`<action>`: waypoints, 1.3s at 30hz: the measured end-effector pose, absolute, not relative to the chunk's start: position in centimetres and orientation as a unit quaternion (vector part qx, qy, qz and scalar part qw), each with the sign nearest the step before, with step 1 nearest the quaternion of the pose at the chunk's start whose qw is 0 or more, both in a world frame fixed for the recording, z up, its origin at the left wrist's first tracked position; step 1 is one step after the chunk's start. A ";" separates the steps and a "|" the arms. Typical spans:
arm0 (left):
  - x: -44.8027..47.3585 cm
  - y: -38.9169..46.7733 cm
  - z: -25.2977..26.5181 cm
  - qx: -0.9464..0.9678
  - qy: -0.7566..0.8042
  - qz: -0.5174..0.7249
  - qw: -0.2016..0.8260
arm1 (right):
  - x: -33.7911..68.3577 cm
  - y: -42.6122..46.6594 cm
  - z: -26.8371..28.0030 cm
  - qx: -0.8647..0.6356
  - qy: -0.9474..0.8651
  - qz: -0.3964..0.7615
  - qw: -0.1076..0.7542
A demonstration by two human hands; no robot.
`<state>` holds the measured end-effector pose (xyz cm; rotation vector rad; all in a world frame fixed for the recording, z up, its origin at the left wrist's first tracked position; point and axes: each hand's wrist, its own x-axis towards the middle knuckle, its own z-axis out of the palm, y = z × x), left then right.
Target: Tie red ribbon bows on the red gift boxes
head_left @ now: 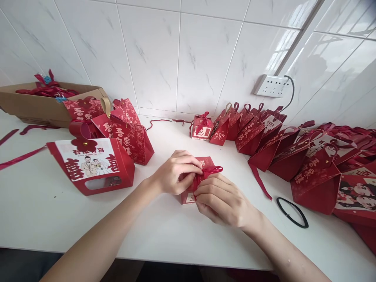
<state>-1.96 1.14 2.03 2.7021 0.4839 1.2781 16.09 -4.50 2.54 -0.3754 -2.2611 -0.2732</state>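
Observation:
A small red gift box (pixel 188 199) with white printed panels sits on the white table between my hands. Across its top runs a dark red ribbon (pixel 213 170), with one loop standing out to the right. My left hand (pixel 178 172) is closed, thumb and fingers pinching the ribbon from the left side of the box. On the near right, my right hand (pixel 221 197) has its fingers curled and pressed together on the ribbon at the box front. The fingers cover most of the box top and the knot area.
A large red gift box with a couple print (pixel 100 164) stands at left, other red boxes behind it. A cardboard carton (pixel 53 107) holds ribbons. Rows of red boxes (pixel 249 137) line the right. A black hair tie (pixel 292 212) and loose ribbon (pixel 260 180) lie nearby.

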 end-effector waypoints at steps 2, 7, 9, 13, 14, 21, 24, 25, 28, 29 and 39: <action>-2.0 1.2 2.1 0.892 0.174 0.411 0.068 | 16.1 -4.5 2.7 -0.154 -0.896 -0.085 0.407; -2.1 1.2 2.0 0.890 0.187 0.407 0.081 | 16.3 -4.5 3.2 -0.160 -0.898 -0.024 0.409; -2.1 1.2 1.9 0.889 0.190 0.407 0.084 | 16.4 -4.6 3.3 -0.155 -0.898 -0.017 0.411; -2.2 1.3 1.9 0.888 0.190 0.408 0.091 | 16.5 -4.6 3.3 -0.140 -0.897 -0.012 0.420; -2.2 1.3 1.9 0.888 0.190 0.408 0.094 | 16.5 -4.6 3.3 -0.137 -0.895 -0.009 0.424; -2.1 1.2 2.0 0.887 0.203 0.400 0.112 | 16.3 -4.8 2.9 -0.119 -0.891 0.002 0.439; -2.1 1.2 2.0 0.886 0.209 0.399 0.112 | 16.4 -5.0 2.8 -0.118 -0.895 0.008 0.430; -2.1 1.2 1.9 0.886 0.209 0.398 0.113 | 16.4 -5.0 2.8 -0.117 -0.894 0.011 0.431; -2.1 1.2 1.9 0.886 0.206 0.398 0.118 | 16.3 -5.1 2.7 -0.114 -0.888 0.026 0.445; -2.1 1.2 1.8 0.886 0.205 0.397 0.120 | 16.2 -5.1 2.7 -0.113 -0.887 0.037 0.445; -2.0 1.0 2.0 0.877 0.221 0.403 0.140 | 19.7 -4.2 5.8 -0.497 -0.732 0.427 0.184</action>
